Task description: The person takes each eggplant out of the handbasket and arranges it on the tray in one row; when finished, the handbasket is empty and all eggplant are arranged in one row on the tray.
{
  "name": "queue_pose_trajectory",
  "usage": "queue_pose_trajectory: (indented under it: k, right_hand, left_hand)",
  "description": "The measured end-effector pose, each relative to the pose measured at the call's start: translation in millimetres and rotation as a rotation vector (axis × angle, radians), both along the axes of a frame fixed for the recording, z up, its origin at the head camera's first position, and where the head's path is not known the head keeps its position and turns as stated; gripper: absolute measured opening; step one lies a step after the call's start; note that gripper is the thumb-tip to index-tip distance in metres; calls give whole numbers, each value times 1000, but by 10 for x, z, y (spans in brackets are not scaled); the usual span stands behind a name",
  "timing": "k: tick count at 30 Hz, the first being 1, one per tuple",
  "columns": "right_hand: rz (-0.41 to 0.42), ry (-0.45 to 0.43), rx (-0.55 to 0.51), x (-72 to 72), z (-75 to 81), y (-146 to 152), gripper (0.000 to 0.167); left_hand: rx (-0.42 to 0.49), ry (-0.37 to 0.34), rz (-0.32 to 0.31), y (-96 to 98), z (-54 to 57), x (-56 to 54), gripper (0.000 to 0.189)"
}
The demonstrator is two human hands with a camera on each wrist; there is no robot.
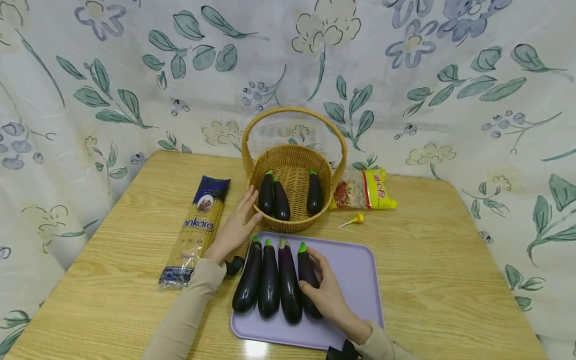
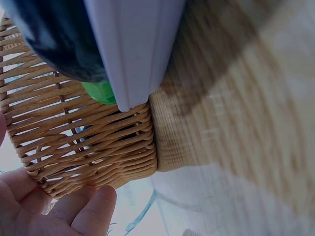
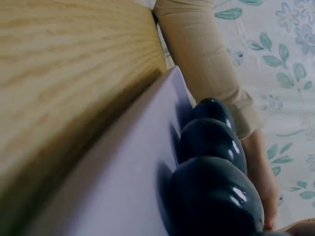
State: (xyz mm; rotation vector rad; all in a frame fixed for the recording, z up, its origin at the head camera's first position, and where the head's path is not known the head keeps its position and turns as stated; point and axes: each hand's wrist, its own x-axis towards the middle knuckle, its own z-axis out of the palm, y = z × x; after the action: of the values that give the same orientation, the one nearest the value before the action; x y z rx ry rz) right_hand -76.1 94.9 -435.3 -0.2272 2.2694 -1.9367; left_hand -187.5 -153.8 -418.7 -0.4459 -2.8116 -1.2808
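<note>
Four long dark eggplants lie side by side on a lilac tray (image 1: 355, 270). My right hand (image 1: 330, 295) grips the rightmost eggplant (image 1: 307, 270), with the thumb across its left side and the fingers along its right. In the right wrist view, several rounded eggplant ends (image 3: 216, 196) show on the tray. My left hand (image 1: 237, 229) rests against the left side of a wicker basket (image 1: 294, 187), fingers extended. The left wrist view shows those fingertips (image 2: 96, 211) touching the woven wall. Inside the basket lie three smaller eggplants, two at left and one (image 1: 314, 194) at right.
A pack of ankara spaghetti (image 1: 195, 232) lies left of the left hand. Right of the basket are a yellow-ended food bag (image 1: 364, 190) and a yellow lollipop (image 1: 353, 220). The basket's tall handle (image 1: 294, 109) arches up before a floral curtain (image 1: 180, 100).
</note>
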Motion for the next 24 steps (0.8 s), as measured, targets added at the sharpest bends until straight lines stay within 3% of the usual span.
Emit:
queue_pose_trajectory:
  k: [8, 13, 24]
  right_hand:
    - [-9, 44, 88, 11, -27, -1, 69]
    - [-43, 66, 139, -59, 33, 73, 62]
    - [-100, 4, -30, -400, 417, 187, 56]
  left_hand:
    - [0, 7, 4, -3, -7, 0, 67]
    - [4, -3, 6, 0, -4, 1, 67]
    - [0, -12, 8, -6, -16, -1, 67]
